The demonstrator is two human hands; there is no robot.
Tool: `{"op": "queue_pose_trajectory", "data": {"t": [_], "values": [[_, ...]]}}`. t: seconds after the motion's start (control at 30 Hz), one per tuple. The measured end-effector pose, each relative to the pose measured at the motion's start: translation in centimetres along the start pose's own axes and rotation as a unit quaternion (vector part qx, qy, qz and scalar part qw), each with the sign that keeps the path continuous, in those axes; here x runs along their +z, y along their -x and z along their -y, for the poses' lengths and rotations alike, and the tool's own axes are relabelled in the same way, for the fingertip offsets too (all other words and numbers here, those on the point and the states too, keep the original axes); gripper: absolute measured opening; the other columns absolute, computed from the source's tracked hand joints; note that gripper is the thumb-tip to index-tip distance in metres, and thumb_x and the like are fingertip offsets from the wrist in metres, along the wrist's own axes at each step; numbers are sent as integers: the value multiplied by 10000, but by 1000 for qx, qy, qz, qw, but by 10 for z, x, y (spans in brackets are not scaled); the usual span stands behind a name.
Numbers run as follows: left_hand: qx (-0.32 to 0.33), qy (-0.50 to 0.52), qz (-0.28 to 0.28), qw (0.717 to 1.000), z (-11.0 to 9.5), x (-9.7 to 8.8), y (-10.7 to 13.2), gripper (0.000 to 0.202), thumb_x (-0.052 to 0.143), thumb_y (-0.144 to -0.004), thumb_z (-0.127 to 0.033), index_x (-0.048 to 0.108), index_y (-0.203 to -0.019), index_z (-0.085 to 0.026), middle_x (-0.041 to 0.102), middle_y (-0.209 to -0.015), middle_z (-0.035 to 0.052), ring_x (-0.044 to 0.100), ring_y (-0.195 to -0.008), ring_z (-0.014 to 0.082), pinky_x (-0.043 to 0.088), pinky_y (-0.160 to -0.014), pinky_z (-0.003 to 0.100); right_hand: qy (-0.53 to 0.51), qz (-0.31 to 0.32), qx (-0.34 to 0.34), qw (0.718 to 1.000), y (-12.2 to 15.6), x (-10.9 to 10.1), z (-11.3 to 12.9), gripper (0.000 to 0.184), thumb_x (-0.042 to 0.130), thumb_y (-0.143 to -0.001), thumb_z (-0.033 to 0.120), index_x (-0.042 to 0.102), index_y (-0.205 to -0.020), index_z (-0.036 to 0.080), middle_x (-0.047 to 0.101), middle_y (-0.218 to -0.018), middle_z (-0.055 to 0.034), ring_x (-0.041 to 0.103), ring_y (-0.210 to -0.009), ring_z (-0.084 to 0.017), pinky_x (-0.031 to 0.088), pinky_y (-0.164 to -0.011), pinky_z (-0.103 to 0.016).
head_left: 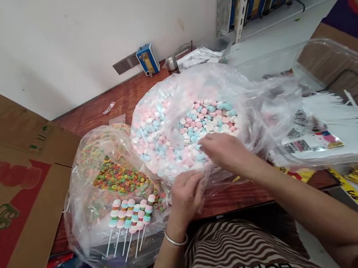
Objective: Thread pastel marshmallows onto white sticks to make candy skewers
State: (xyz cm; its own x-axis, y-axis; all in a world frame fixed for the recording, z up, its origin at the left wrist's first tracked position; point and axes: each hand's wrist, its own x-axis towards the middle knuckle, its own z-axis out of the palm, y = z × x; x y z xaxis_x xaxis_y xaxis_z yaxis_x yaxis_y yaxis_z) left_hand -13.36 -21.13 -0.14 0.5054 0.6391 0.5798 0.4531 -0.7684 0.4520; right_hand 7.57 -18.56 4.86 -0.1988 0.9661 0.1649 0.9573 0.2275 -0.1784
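Our right hand (225, 151) pinches round pastel candy (206, 120) at the crinkly clear bag (170, 121) rim; left hand (184, 195) curled, grip unclear; skewers (128, 221) at 8 o'clock, sticks pointing toward us

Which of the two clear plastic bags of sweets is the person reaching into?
The bigger bag of pink, blue and white candies: the right hand is at its opening. The smaller bag, on the left, holds multicoloured rings and finished skewers.

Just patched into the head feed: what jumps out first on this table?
The big clear bag of pastel candies fills the middle, with the right hand at its near edge and the left hand just below. To the left, finished candy skewers lie on a bag of multicoloured cereal rings.
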Motion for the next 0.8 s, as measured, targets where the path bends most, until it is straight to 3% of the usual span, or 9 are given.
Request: {"op": "queue_pose_trajectory", "data": {"t": [0.07,0.13,0.27,0.33,0.43,0.5,0.57,0.8], "values": [[8,8,15,1000,-4,5,5,173,619,-947,-135,697,-1092,-186,765,-999,88,707,-969,210,589,-848,348,23,41,-18,999,-31,28,22,203,531,-939,60,700,-999,153,707,-978,-120,611,-850,-208,324,-664,-309],[-12,27,5,1000,-5,5,11,177,615,-944,-122,701,-1087,-182,765,-990,89,711,-969,206,593,-844,337,31,55,-28,998,-50,47,27,198,545,-929,56,711,-983,149,708,-1001,-132,618,-890,-230,339,-670,-312],[-131,68,-70,987,1,0,15,195,607,-955,-115,718,-1097,-190,764,-1003,75,721,-959,175,597,-853,305,33,57,-55,996,-49,55,19,204,543,-938,54,723,-955,150,719,-997,-128,613,-923,-242,364,-695,-326],[-196,89,-109,970,4,-2,12,219,636,-949,-136,729,-1137,-198,766,-1043,74,725,-980,173,600,-867,306,32,13,-76,996,-36,51,17,231,514,-965,57,722,-963,156,729,-1023,-118,609,-939,-234,378,-731,-329],[-250,139,-134,949,3,-2,2,233,682,-936,-180,750,-1157,-209,772,-1083,74,733,-1007,180,604,-898,319,24,-150,-133,979,-11,45,20,242,490,-1006,88,720,-988,161,745,-1044,-101,607,-949,-222,395,-793,-331],[-246,168,-139,944,-1,-1,-4,203,687,-938,-200,768,-1124,-213,780,-1077,72,738,-1015,184,606,-914,329,20,-236,-156,959,5,40,23,218,504,-1015,107,717,-1025,156,751,-1019,-98,608,-938,-220,404,-817,-336],[-231,183,-143,945,-7,0,-8,180,677,-949,-212,779,-1096,-216,787,-1069,71,743,-1006,182,613,-904,328,21,-271,-160,949,19,36,25,200,519,-1019,125,715,-1046,155,753,-988,-97,612,-927,-223,417,-824,-342],[-162,146,-148,965,-28,0,-16,174,657,-962,-202,787,-1076,-214,804,-1018,77,759,-938,178,638,-843,322,-13,-265,-133,955,50,26,23,262,510,-1008,117,713,-1156,191,757,-1013,-107,651,-948,-233,468,-848,-368]]}}
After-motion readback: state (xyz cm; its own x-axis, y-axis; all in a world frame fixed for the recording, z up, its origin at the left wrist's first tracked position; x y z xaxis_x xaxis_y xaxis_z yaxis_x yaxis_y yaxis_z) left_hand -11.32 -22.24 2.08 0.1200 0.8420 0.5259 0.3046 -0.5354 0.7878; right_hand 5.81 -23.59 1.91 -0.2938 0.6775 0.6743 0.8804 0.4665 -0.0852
